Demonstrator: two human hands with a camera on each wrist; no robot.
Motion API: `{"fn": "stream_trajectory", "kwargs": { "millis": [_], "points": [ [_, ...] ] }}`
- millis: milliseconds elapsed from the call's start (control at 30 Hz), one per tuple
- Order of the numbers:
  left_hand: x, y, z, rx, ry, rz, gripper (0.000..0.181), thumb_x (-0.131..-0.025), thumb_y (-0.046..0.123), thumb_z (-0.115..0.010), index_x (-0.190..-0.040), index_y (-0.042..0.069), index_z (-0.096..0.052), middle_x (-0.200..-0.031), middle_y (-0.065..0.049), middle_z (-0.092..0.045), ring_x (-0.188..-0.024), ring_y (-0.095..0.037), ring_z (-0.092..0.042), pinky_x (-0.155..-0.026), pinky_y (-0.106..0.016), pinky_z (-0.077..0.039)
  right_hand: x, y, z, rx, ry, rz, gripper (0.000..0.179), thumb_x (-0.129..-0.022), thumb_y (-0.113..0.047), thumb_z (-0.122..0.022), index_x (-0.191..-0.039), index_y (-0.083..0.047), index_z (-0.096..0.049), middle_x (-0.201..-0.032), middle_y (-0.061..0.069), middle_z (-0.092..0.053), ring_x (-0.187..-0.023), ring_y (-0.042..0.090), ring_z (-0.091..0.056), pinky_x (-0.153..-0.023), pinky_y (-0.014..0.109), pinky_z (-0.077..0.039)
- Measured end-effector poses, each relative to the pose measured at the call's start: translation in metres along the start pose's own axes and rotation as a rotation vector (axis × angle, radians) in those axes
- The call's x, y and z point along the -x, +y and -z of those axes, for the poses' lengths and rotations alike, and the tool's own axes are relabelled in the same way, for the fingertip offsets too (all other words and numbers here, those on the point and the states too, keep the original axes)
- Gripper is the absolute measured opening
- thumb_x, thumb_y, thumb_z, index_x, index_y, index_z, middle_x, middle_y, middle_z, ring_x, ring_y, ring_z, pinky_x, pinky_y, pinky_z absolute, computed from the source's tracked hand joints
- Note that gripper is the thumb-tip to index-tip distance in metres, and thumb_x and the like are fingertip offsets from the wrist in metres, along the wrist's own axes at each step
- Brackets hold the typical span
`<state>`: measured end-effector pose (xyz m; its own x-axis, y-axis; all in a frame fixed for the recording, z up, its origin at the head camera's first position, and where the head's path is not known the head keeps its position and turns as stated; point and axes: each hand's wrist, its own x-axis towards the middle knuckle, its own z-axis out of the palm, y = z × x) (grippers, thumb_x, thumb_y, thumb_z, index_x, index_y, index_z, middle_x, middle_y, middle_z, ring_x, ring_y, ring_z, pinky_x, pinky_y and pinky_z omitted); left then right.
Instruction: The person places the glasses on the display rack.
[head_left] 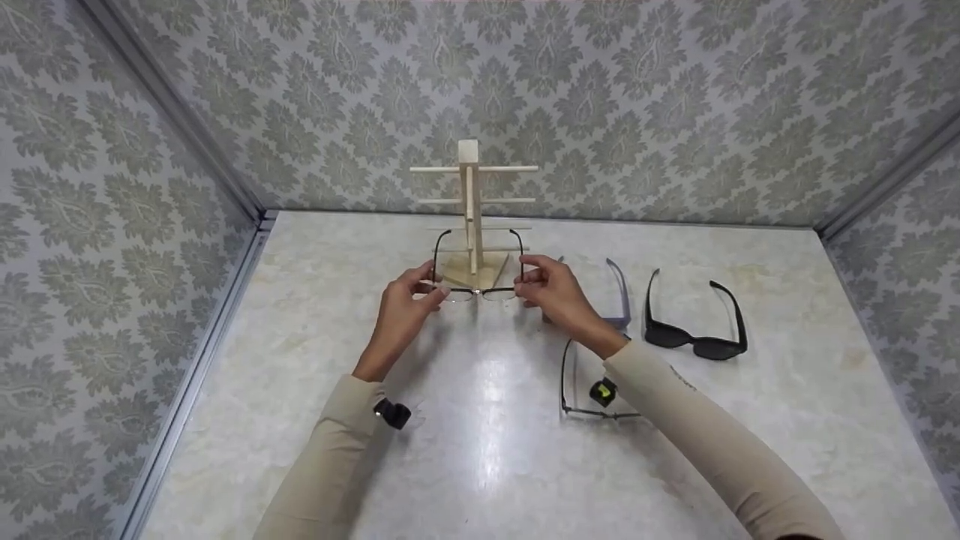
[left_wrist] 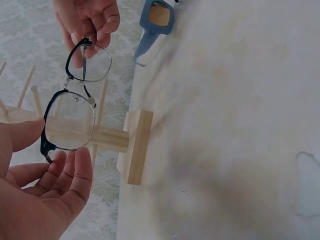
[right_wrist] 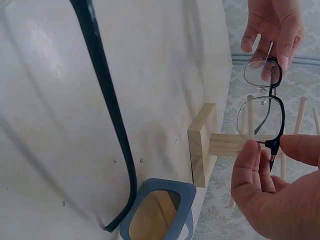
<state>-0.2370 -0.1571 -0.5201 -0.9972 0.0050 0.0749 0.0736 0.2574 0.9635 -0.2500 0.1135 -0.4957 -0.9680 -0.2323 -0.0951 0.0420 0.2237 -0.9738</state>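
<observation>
— Left hand (head_left: 403,309), right hand (head_left: 553,291): grip?
— Thumb and bent fingers nearly closed, each pinching one end of the glasses (head_left: 477,292).
— Glasses where, pointing how?
— Off the table (head_left: 255,360), near side of the wooden stand (head_left: 475,214). Long axis left-right; lenses near, unfolded arms pointing far, flanking the post in head view.
— In the way?
— Post and pegs (head_left: 510,169), directly beyond. Right: blue glasses (head_left: 622,296), partly hidden; sunglasses (head_left: 716,348) farther right; thin-framed pair (head_left: 589,412) nearer, partly behind the sleeve (head_left: 697,420).

My head view looked forward and down, farthest off. Wrist views, close in from opposite sides, both faced the held glasses (left_wrist: 71,112) and wooden stand (left_wrist: 111,138).
</observation>
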Motion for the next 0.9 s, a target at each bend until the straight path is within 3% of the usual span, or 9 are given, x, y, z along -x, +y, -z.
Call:
{"fn": "stream_trajectory", "kwargs": {
  "millis": [100,233,567,733,900],
  "points": [
    [-0.005,0.0,0.001,0.006,0.0,0.006,0.057,-0.103,0.004,-0.077,-0.156,-0.006,-0.057,-0.127,-0.02,-0.069,-0.111,-0.029,-0.071,-0.078,-0.024,-0.063,-0.004,0.0,0.001,-0.005,-0.011,0.001,0.056,-0.107,-0.001,-0.067,-0.16,0.005,-0.05,-0.123,0.02,-0.069,-0.113,0.034,-0.072,-0.097,0.048,-0.063],
    [-0.012,-0.004,0.001,0.003,-0.016,0.012,0.057,-0.104,0.004,-0.075,-0.157,-0.004,-0.057,-0.127,-0.02,-0.068,-0.11,-0.029,-0.071,-0.078,-0.024,-0.064,-0.009,0.002,0.0,-0.001,-0.004,-0.016,0.056,-0.107,-0.001,-0.067,-0.16,0.005,-0.05,-0.122,0.019,-0.069,-0.107,0.027,-0.073,-0.09,0.038,-0.064],
    [-0.019,-0.019,0.0,0.021,-0.028,0.022,0.056,-0.106,0.008,-0.074,-0.158,-0.003,-0.056,-0.128,-0.02,-0.067,-0.11,-0.03,-0.071,-0.08,-0.028,-0.065,-0.019,0.01,-0.002,-0.027,0.003,-0.025,0.055,-0.106,-0.001,-0.066,-0.159,0.006,-0.051,-0.119,0.017,-0.069,-0.105,0.027,-0.072,-0.083,0.03,-0.063],
    [-0.019,-0.023,-0.002,0.037,-0.037,0.038,0.058,-0.107,0.009,-0.074,-0.159,-0.004,-0.053,-0.13,-0.02,-0.066,-0.111,-0.028,-0.07,-0.082,-0.03,-0.065,-0.02,0.013,-0.002,-0.014,0.001,-0.026,0.055,-0.108,-0.003,-0.065,-0.16,0.005,-0.049,-0.12,0.017,-0.068,-0.117,0.043,-0.07,-0.088,0.037,-0.064],
    [-0.021,-0.024,-0.003,0.055,-0.034,0.035,0.057,-0.107,0.008,-0.073,-0.158,-0.005,-0.054,-0.128,-0.02,-0.065,-0.11,-0.026,-0.07,-0.082,-0.03,-0.065,-0.021,0.014,-0.002,-0.004,0.001,-0.028,0.056,-0.108,-0.004,-0.065,-0.161,0.006,-0.048,-0.122,0.02,-0.068,-0.119,0.044,-0.07,-0.096,0.049,-0.063]
  ]
}}
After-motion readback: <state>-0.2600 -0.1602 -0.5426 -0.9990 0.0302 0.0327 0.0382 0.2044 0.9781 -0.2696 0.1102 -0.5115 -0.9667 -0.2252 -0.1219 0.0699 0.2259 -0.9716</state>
